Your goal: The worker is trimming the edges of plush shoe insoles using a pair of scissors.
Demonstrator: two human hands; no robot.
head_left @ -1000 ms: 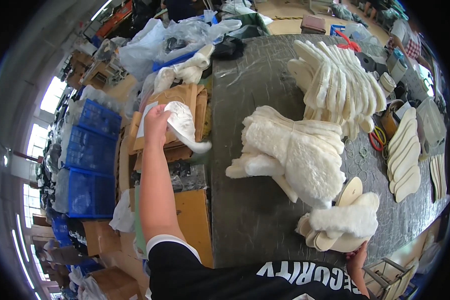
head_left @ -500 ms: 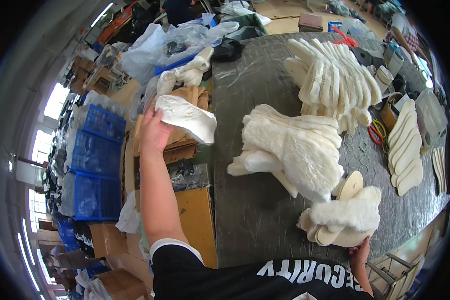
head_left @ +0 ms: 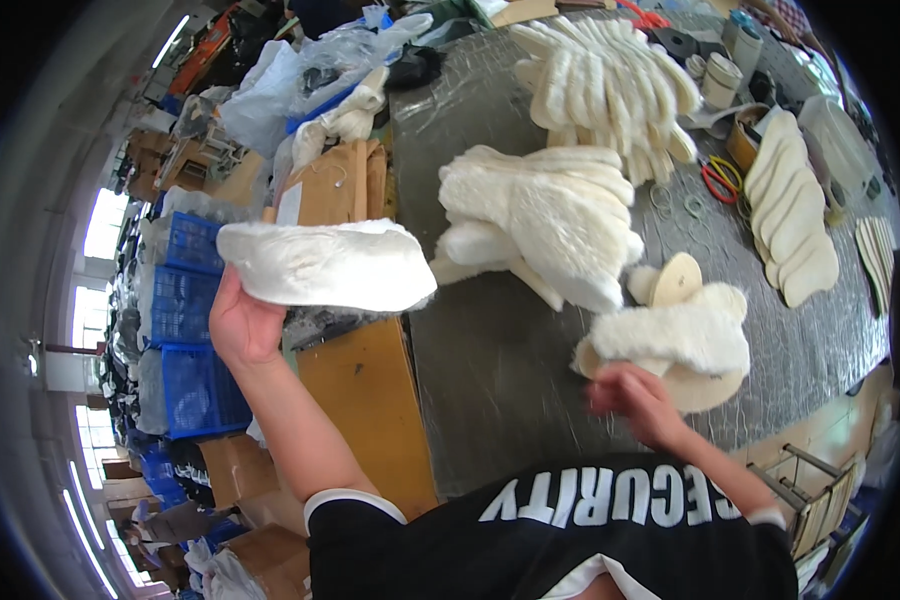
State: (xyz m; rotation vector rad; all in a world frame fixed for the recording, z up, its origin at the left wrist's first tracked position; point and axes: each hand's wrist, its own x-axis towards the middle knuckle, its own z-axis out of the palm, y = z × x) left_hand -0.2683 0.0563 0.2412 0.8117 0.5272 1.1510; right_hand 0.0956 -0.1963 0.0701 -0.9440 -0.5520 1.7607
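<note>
While it hangs in the air over the gap between the worktable and the cardboard boxes at its left edge, the white fleece insole (head_left: 325, 262) lies roughly level, its fluffy side up and its pointed end aimed toward the table. The left hand (head_left: 242, 325) holds it from below at its near-left end, fingers curled up around the edge and closed on it, the bare forearm rising from the lower middle of the picture. The right hand (head_left: 635, 400) is low over the near edge of the grey table (head_left: 490, 380), blurred, so I cannot tell how far its fingers are spread or whether they grip anything; it sits just at the near side of a small stack of fleece insoles (head_left: 685, 335), which rests on flat tan soles and has a round tan piece leaning at its far side. Beyond that, in the middle of the table, lies a larger heap of fleece insoles (head_left: 550, 215), and farther still a fanned row of fleece insoles (head_left: 610, 85). To the right lie a row of plain cream insoles (head_left: 795, 215) and red-handled scissors (head_left: 718, 180). Left of the table stand brown cardboard boxes (head_left: 365, 385), blue plastic crates (head_left: 185, 300) and clear plastic bags (head_left: 290, 80).
</note>
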